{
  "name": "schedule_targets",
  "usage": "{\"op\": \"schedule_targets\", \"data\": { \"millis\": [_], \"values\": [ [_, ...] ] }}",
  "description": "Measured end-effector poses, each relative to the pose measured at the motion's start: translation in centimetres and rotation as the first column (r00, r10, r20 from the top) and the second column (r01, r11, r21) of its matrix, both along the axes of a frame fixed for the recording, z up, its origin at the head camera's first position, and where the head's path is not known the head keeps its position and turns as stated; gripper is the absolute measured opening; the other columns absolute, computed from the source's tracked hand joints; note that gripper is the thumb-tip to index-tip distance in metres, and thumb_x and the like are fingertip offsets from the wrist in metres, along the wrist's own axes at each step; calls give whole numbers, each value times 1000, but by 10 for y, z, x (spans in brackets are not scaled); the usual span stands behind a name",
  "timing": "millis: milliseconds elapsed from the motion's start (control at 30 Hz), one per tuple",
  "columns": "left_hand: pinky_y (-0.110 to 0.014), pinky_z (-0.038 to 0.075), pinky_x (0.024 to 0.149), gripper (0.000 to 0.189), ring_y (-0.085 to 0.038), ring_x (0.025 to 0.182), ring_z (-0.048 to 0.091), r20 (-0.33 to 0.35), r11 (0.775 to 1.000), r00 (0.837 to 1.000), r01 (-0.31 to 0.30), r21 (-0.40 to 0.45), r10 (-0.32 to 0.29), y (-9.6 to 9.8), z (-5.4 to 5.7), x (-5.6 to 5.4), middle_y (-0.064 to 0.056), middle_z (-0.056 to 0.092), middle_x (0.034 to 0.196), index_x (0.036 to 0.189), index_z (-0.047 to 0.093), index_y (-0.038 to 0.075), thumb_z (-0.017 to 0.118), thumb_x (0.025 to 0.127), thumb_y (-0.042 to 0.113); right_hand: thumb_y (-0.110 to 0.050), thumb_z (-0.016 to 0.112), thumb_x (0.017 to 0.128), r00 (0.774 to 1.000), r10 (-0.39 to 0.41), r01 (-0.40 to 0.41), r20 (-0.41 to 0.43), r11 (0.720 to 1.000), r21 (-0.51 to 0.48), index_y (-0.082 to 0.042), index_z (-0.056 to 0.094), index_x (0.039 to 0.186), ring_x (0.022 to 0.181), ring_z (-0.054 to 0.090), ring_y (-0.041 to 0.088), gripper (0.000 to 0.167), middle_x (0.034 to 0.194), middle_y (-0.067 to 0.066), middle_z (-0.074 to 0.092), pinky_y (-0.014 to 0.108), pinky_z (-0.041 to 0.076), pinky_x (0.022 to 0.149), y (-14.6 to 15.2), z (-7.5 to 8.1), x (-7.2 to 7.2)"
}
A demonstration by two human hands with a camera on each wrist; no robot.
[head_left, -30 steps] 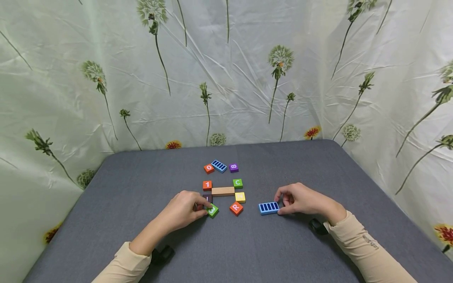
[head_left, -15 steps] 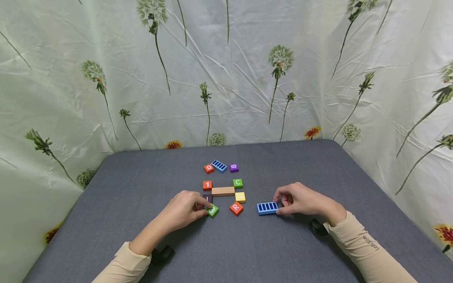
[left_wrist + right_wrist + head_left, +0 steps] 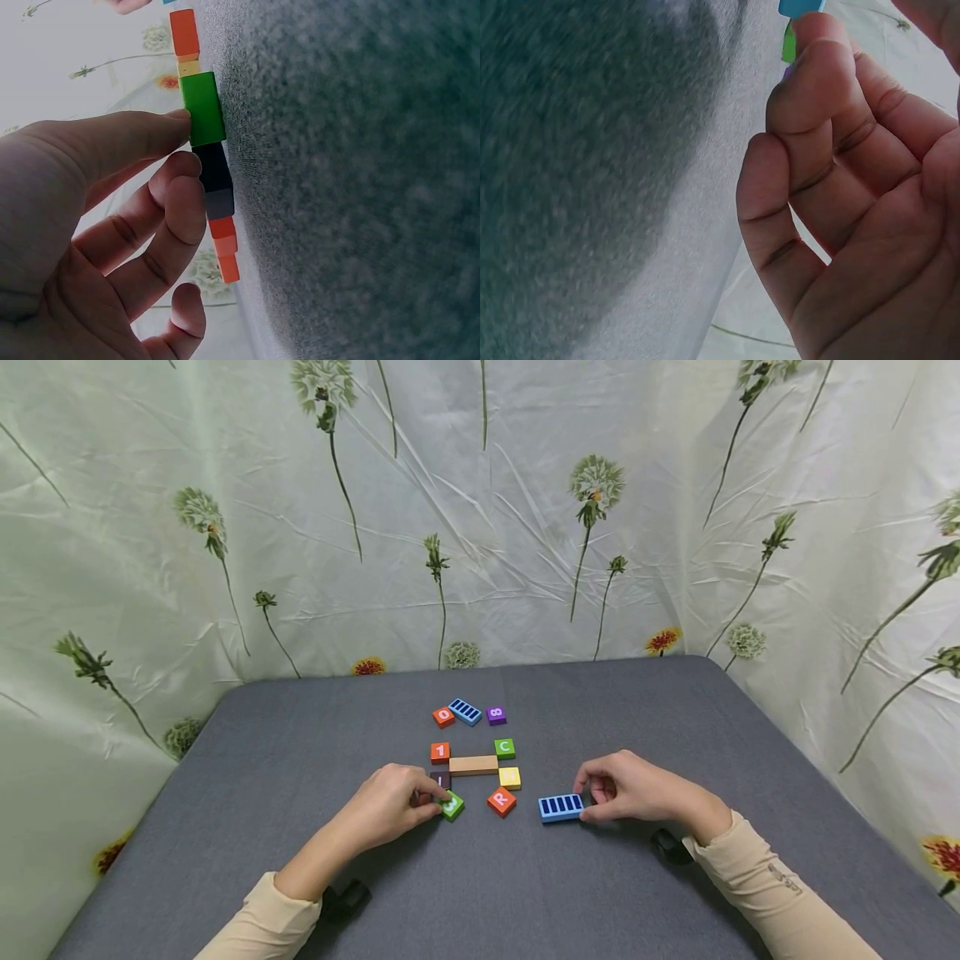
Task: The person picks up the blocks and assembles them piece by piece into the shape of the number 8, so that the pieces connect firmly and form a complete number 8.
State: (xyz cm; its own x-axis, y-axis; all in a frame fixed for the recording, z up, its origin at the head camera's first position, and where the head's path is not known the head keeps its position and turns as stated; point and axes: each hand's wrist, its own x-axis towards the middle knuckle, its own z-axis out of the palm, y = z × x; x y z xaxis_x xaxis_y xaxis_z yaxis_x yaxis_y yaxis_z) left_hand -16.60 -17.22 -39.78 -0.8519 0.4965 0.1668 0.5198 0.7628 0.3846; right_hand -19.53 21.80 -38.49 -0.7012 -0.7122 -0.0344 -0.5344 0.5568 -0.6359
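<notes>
My left hand (image 3: pixel 396 806) pinches a green block (image 3: pixel 453 807) marked with a white character, lying askew at the near left of a small layout. Close up in the left wrist view, the thumb presses one side of the green block (image 3: pixel 204 112). A dark block (image 3: pixel 440 779) sits right behind it. At the right, my right hand (image 3: pixel 636 789) pinches the right end of a light blue block (image 3: pixel 561 808) with dark stripes, between thumb and fingers. Only a corner of the blue block (image 3: pixel 801 6) shows in the right wrist view. An orange R block (image 3: pixel 502 802) lies between the hands.
A plain wooden bar (image 3: pixel 473 766) joins the layout's two sides, with an orange 1 block (image 3: pixel 440 752), a green C block (image 3: pixel 505 748) and a yellow block (image 3: pixel 509 778) around it. Farther back lie an orange 0 block (image 3: pixel 443 717), another striped blue block (image 3: pixel 465 711) and a purple 8 block (image 3: pixel 496 716).
My right hand has shifted the striped blue block a little to the left and nearer to me, closer to the R block. My left hand and the green block have stayed put.
</notes>
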Motion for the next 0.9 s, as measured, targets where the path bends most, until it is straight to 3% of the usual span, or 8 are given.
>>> {"op": "schedule_targets", "data": {
  "millis": [233,900],
  "values": [
    [-20,37,58,15,3,64,45,-1,1000,1000,9,16,-9,0,1,0,13,56,71,101,87,20,88,88,11,-24,85,93,999,31,-31,-14,999,-19,-11,73,104,64,47,-5,21,73,-16,54,18,42,59,-7,1,3],
    [-20,38,59,14,4,65,45,-8,1000,1000,23,20,-23,-1,1,1,13,60,73,100,87,19,87,89,11,-25,85,92,994,55,-55,-99,998,-3,-14,73,102,61,44,-7,18,69,-18,50,17,39,59,-51,-2,15]
  ]
}}
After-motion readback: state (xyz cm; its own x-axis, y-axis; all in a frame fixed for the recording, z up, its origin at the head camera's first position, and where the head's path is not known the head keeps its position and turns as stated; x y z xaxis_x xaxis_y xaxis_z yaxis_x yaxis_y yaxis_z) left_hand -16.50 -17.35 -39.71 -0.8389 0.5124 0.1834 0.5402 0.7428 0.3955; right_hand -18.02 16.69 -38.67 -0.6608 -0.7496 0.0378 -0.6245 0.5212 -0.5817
